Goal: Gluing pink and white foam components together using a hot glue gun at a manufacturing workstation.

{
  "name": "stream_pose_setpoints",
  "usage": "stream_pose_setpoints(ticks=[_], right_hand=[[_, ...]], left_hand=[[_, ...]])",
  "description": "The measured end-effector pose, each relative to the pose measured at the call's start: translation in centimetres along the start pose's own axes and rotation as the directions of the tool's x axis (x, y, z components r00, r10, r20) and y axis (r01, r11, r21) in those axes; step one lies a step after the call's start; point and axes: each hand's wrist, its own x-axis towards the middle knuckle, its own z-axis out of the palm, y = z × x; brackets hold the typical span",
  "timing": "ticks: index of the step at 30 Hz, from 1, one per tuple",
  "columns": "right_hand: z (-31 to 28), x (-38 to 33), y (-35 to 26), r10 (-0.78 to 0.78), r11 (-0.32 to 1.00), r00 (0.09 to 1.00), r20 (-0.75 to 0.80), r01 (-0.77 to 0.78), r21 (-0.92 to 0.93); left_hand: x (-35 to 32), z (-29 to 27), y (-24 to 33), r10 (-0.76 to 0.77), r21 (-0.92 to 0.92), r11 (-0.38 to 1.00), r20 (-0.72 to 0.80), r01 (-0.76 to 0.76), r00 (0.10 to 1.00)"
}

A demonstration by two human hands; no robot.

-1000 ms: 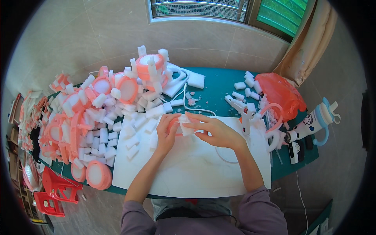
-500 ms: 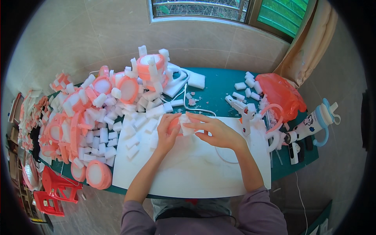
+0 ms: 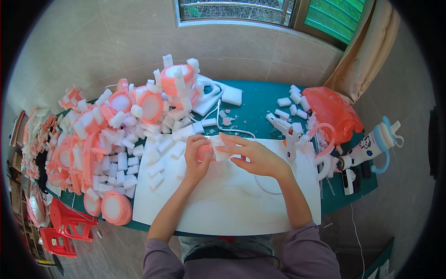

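Over the white board (image 3: 223,204), my left hand (image 3: 196,163) is closed around a pink foam piece (image 3: 204,151), which its fingers partly cover. A white foam block (image 3: 220,152) stands against the right side of that piece. My right hand (image 3: 260,159) grips the white block from the right, its thumb and fingers at the block's edges. Farther right, a white hot glue gun (image 3: 291,139) rests at the board's edge, apart from both hands. Several white foam blocks (image 3: 156,180) lie loose on the board to the left of my left hand.
Pink foam rings with white centres (image 3: 117,207) and many white blocks are heaped on the left of the green table (image 3: 260,93). A red plastic bag (image 3: 332,114) and a bottle (image 3: 367,148) stand at the right. Red stools (image 3: 74,218) are at lower left.
My left hand has shifted very slightly left with the pink piece. The right hand stays at the white block; little else differs.
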Motion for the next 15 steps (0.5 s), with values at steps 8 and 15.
stream_pose_setpoints(ticks=[8, 15], right_hand=[[0.14, 0.00, 0.12, -0.008, 1.000, 1.000, 0.001, 0.008, 0.006], [0.09, 0.07, -0.16, -0.005, 1.000, 1.000, 0.004, 0.005, 0.006]], left_hand=[[-0.33, -0.10, -0.35, -0.050, 0.008, 0.999, 0.014, 0.049, 0.999], [-0.47, 0.26, -0.01, -0.227, -0.170, 0.960, -0.017, 0.221, 0.974]])
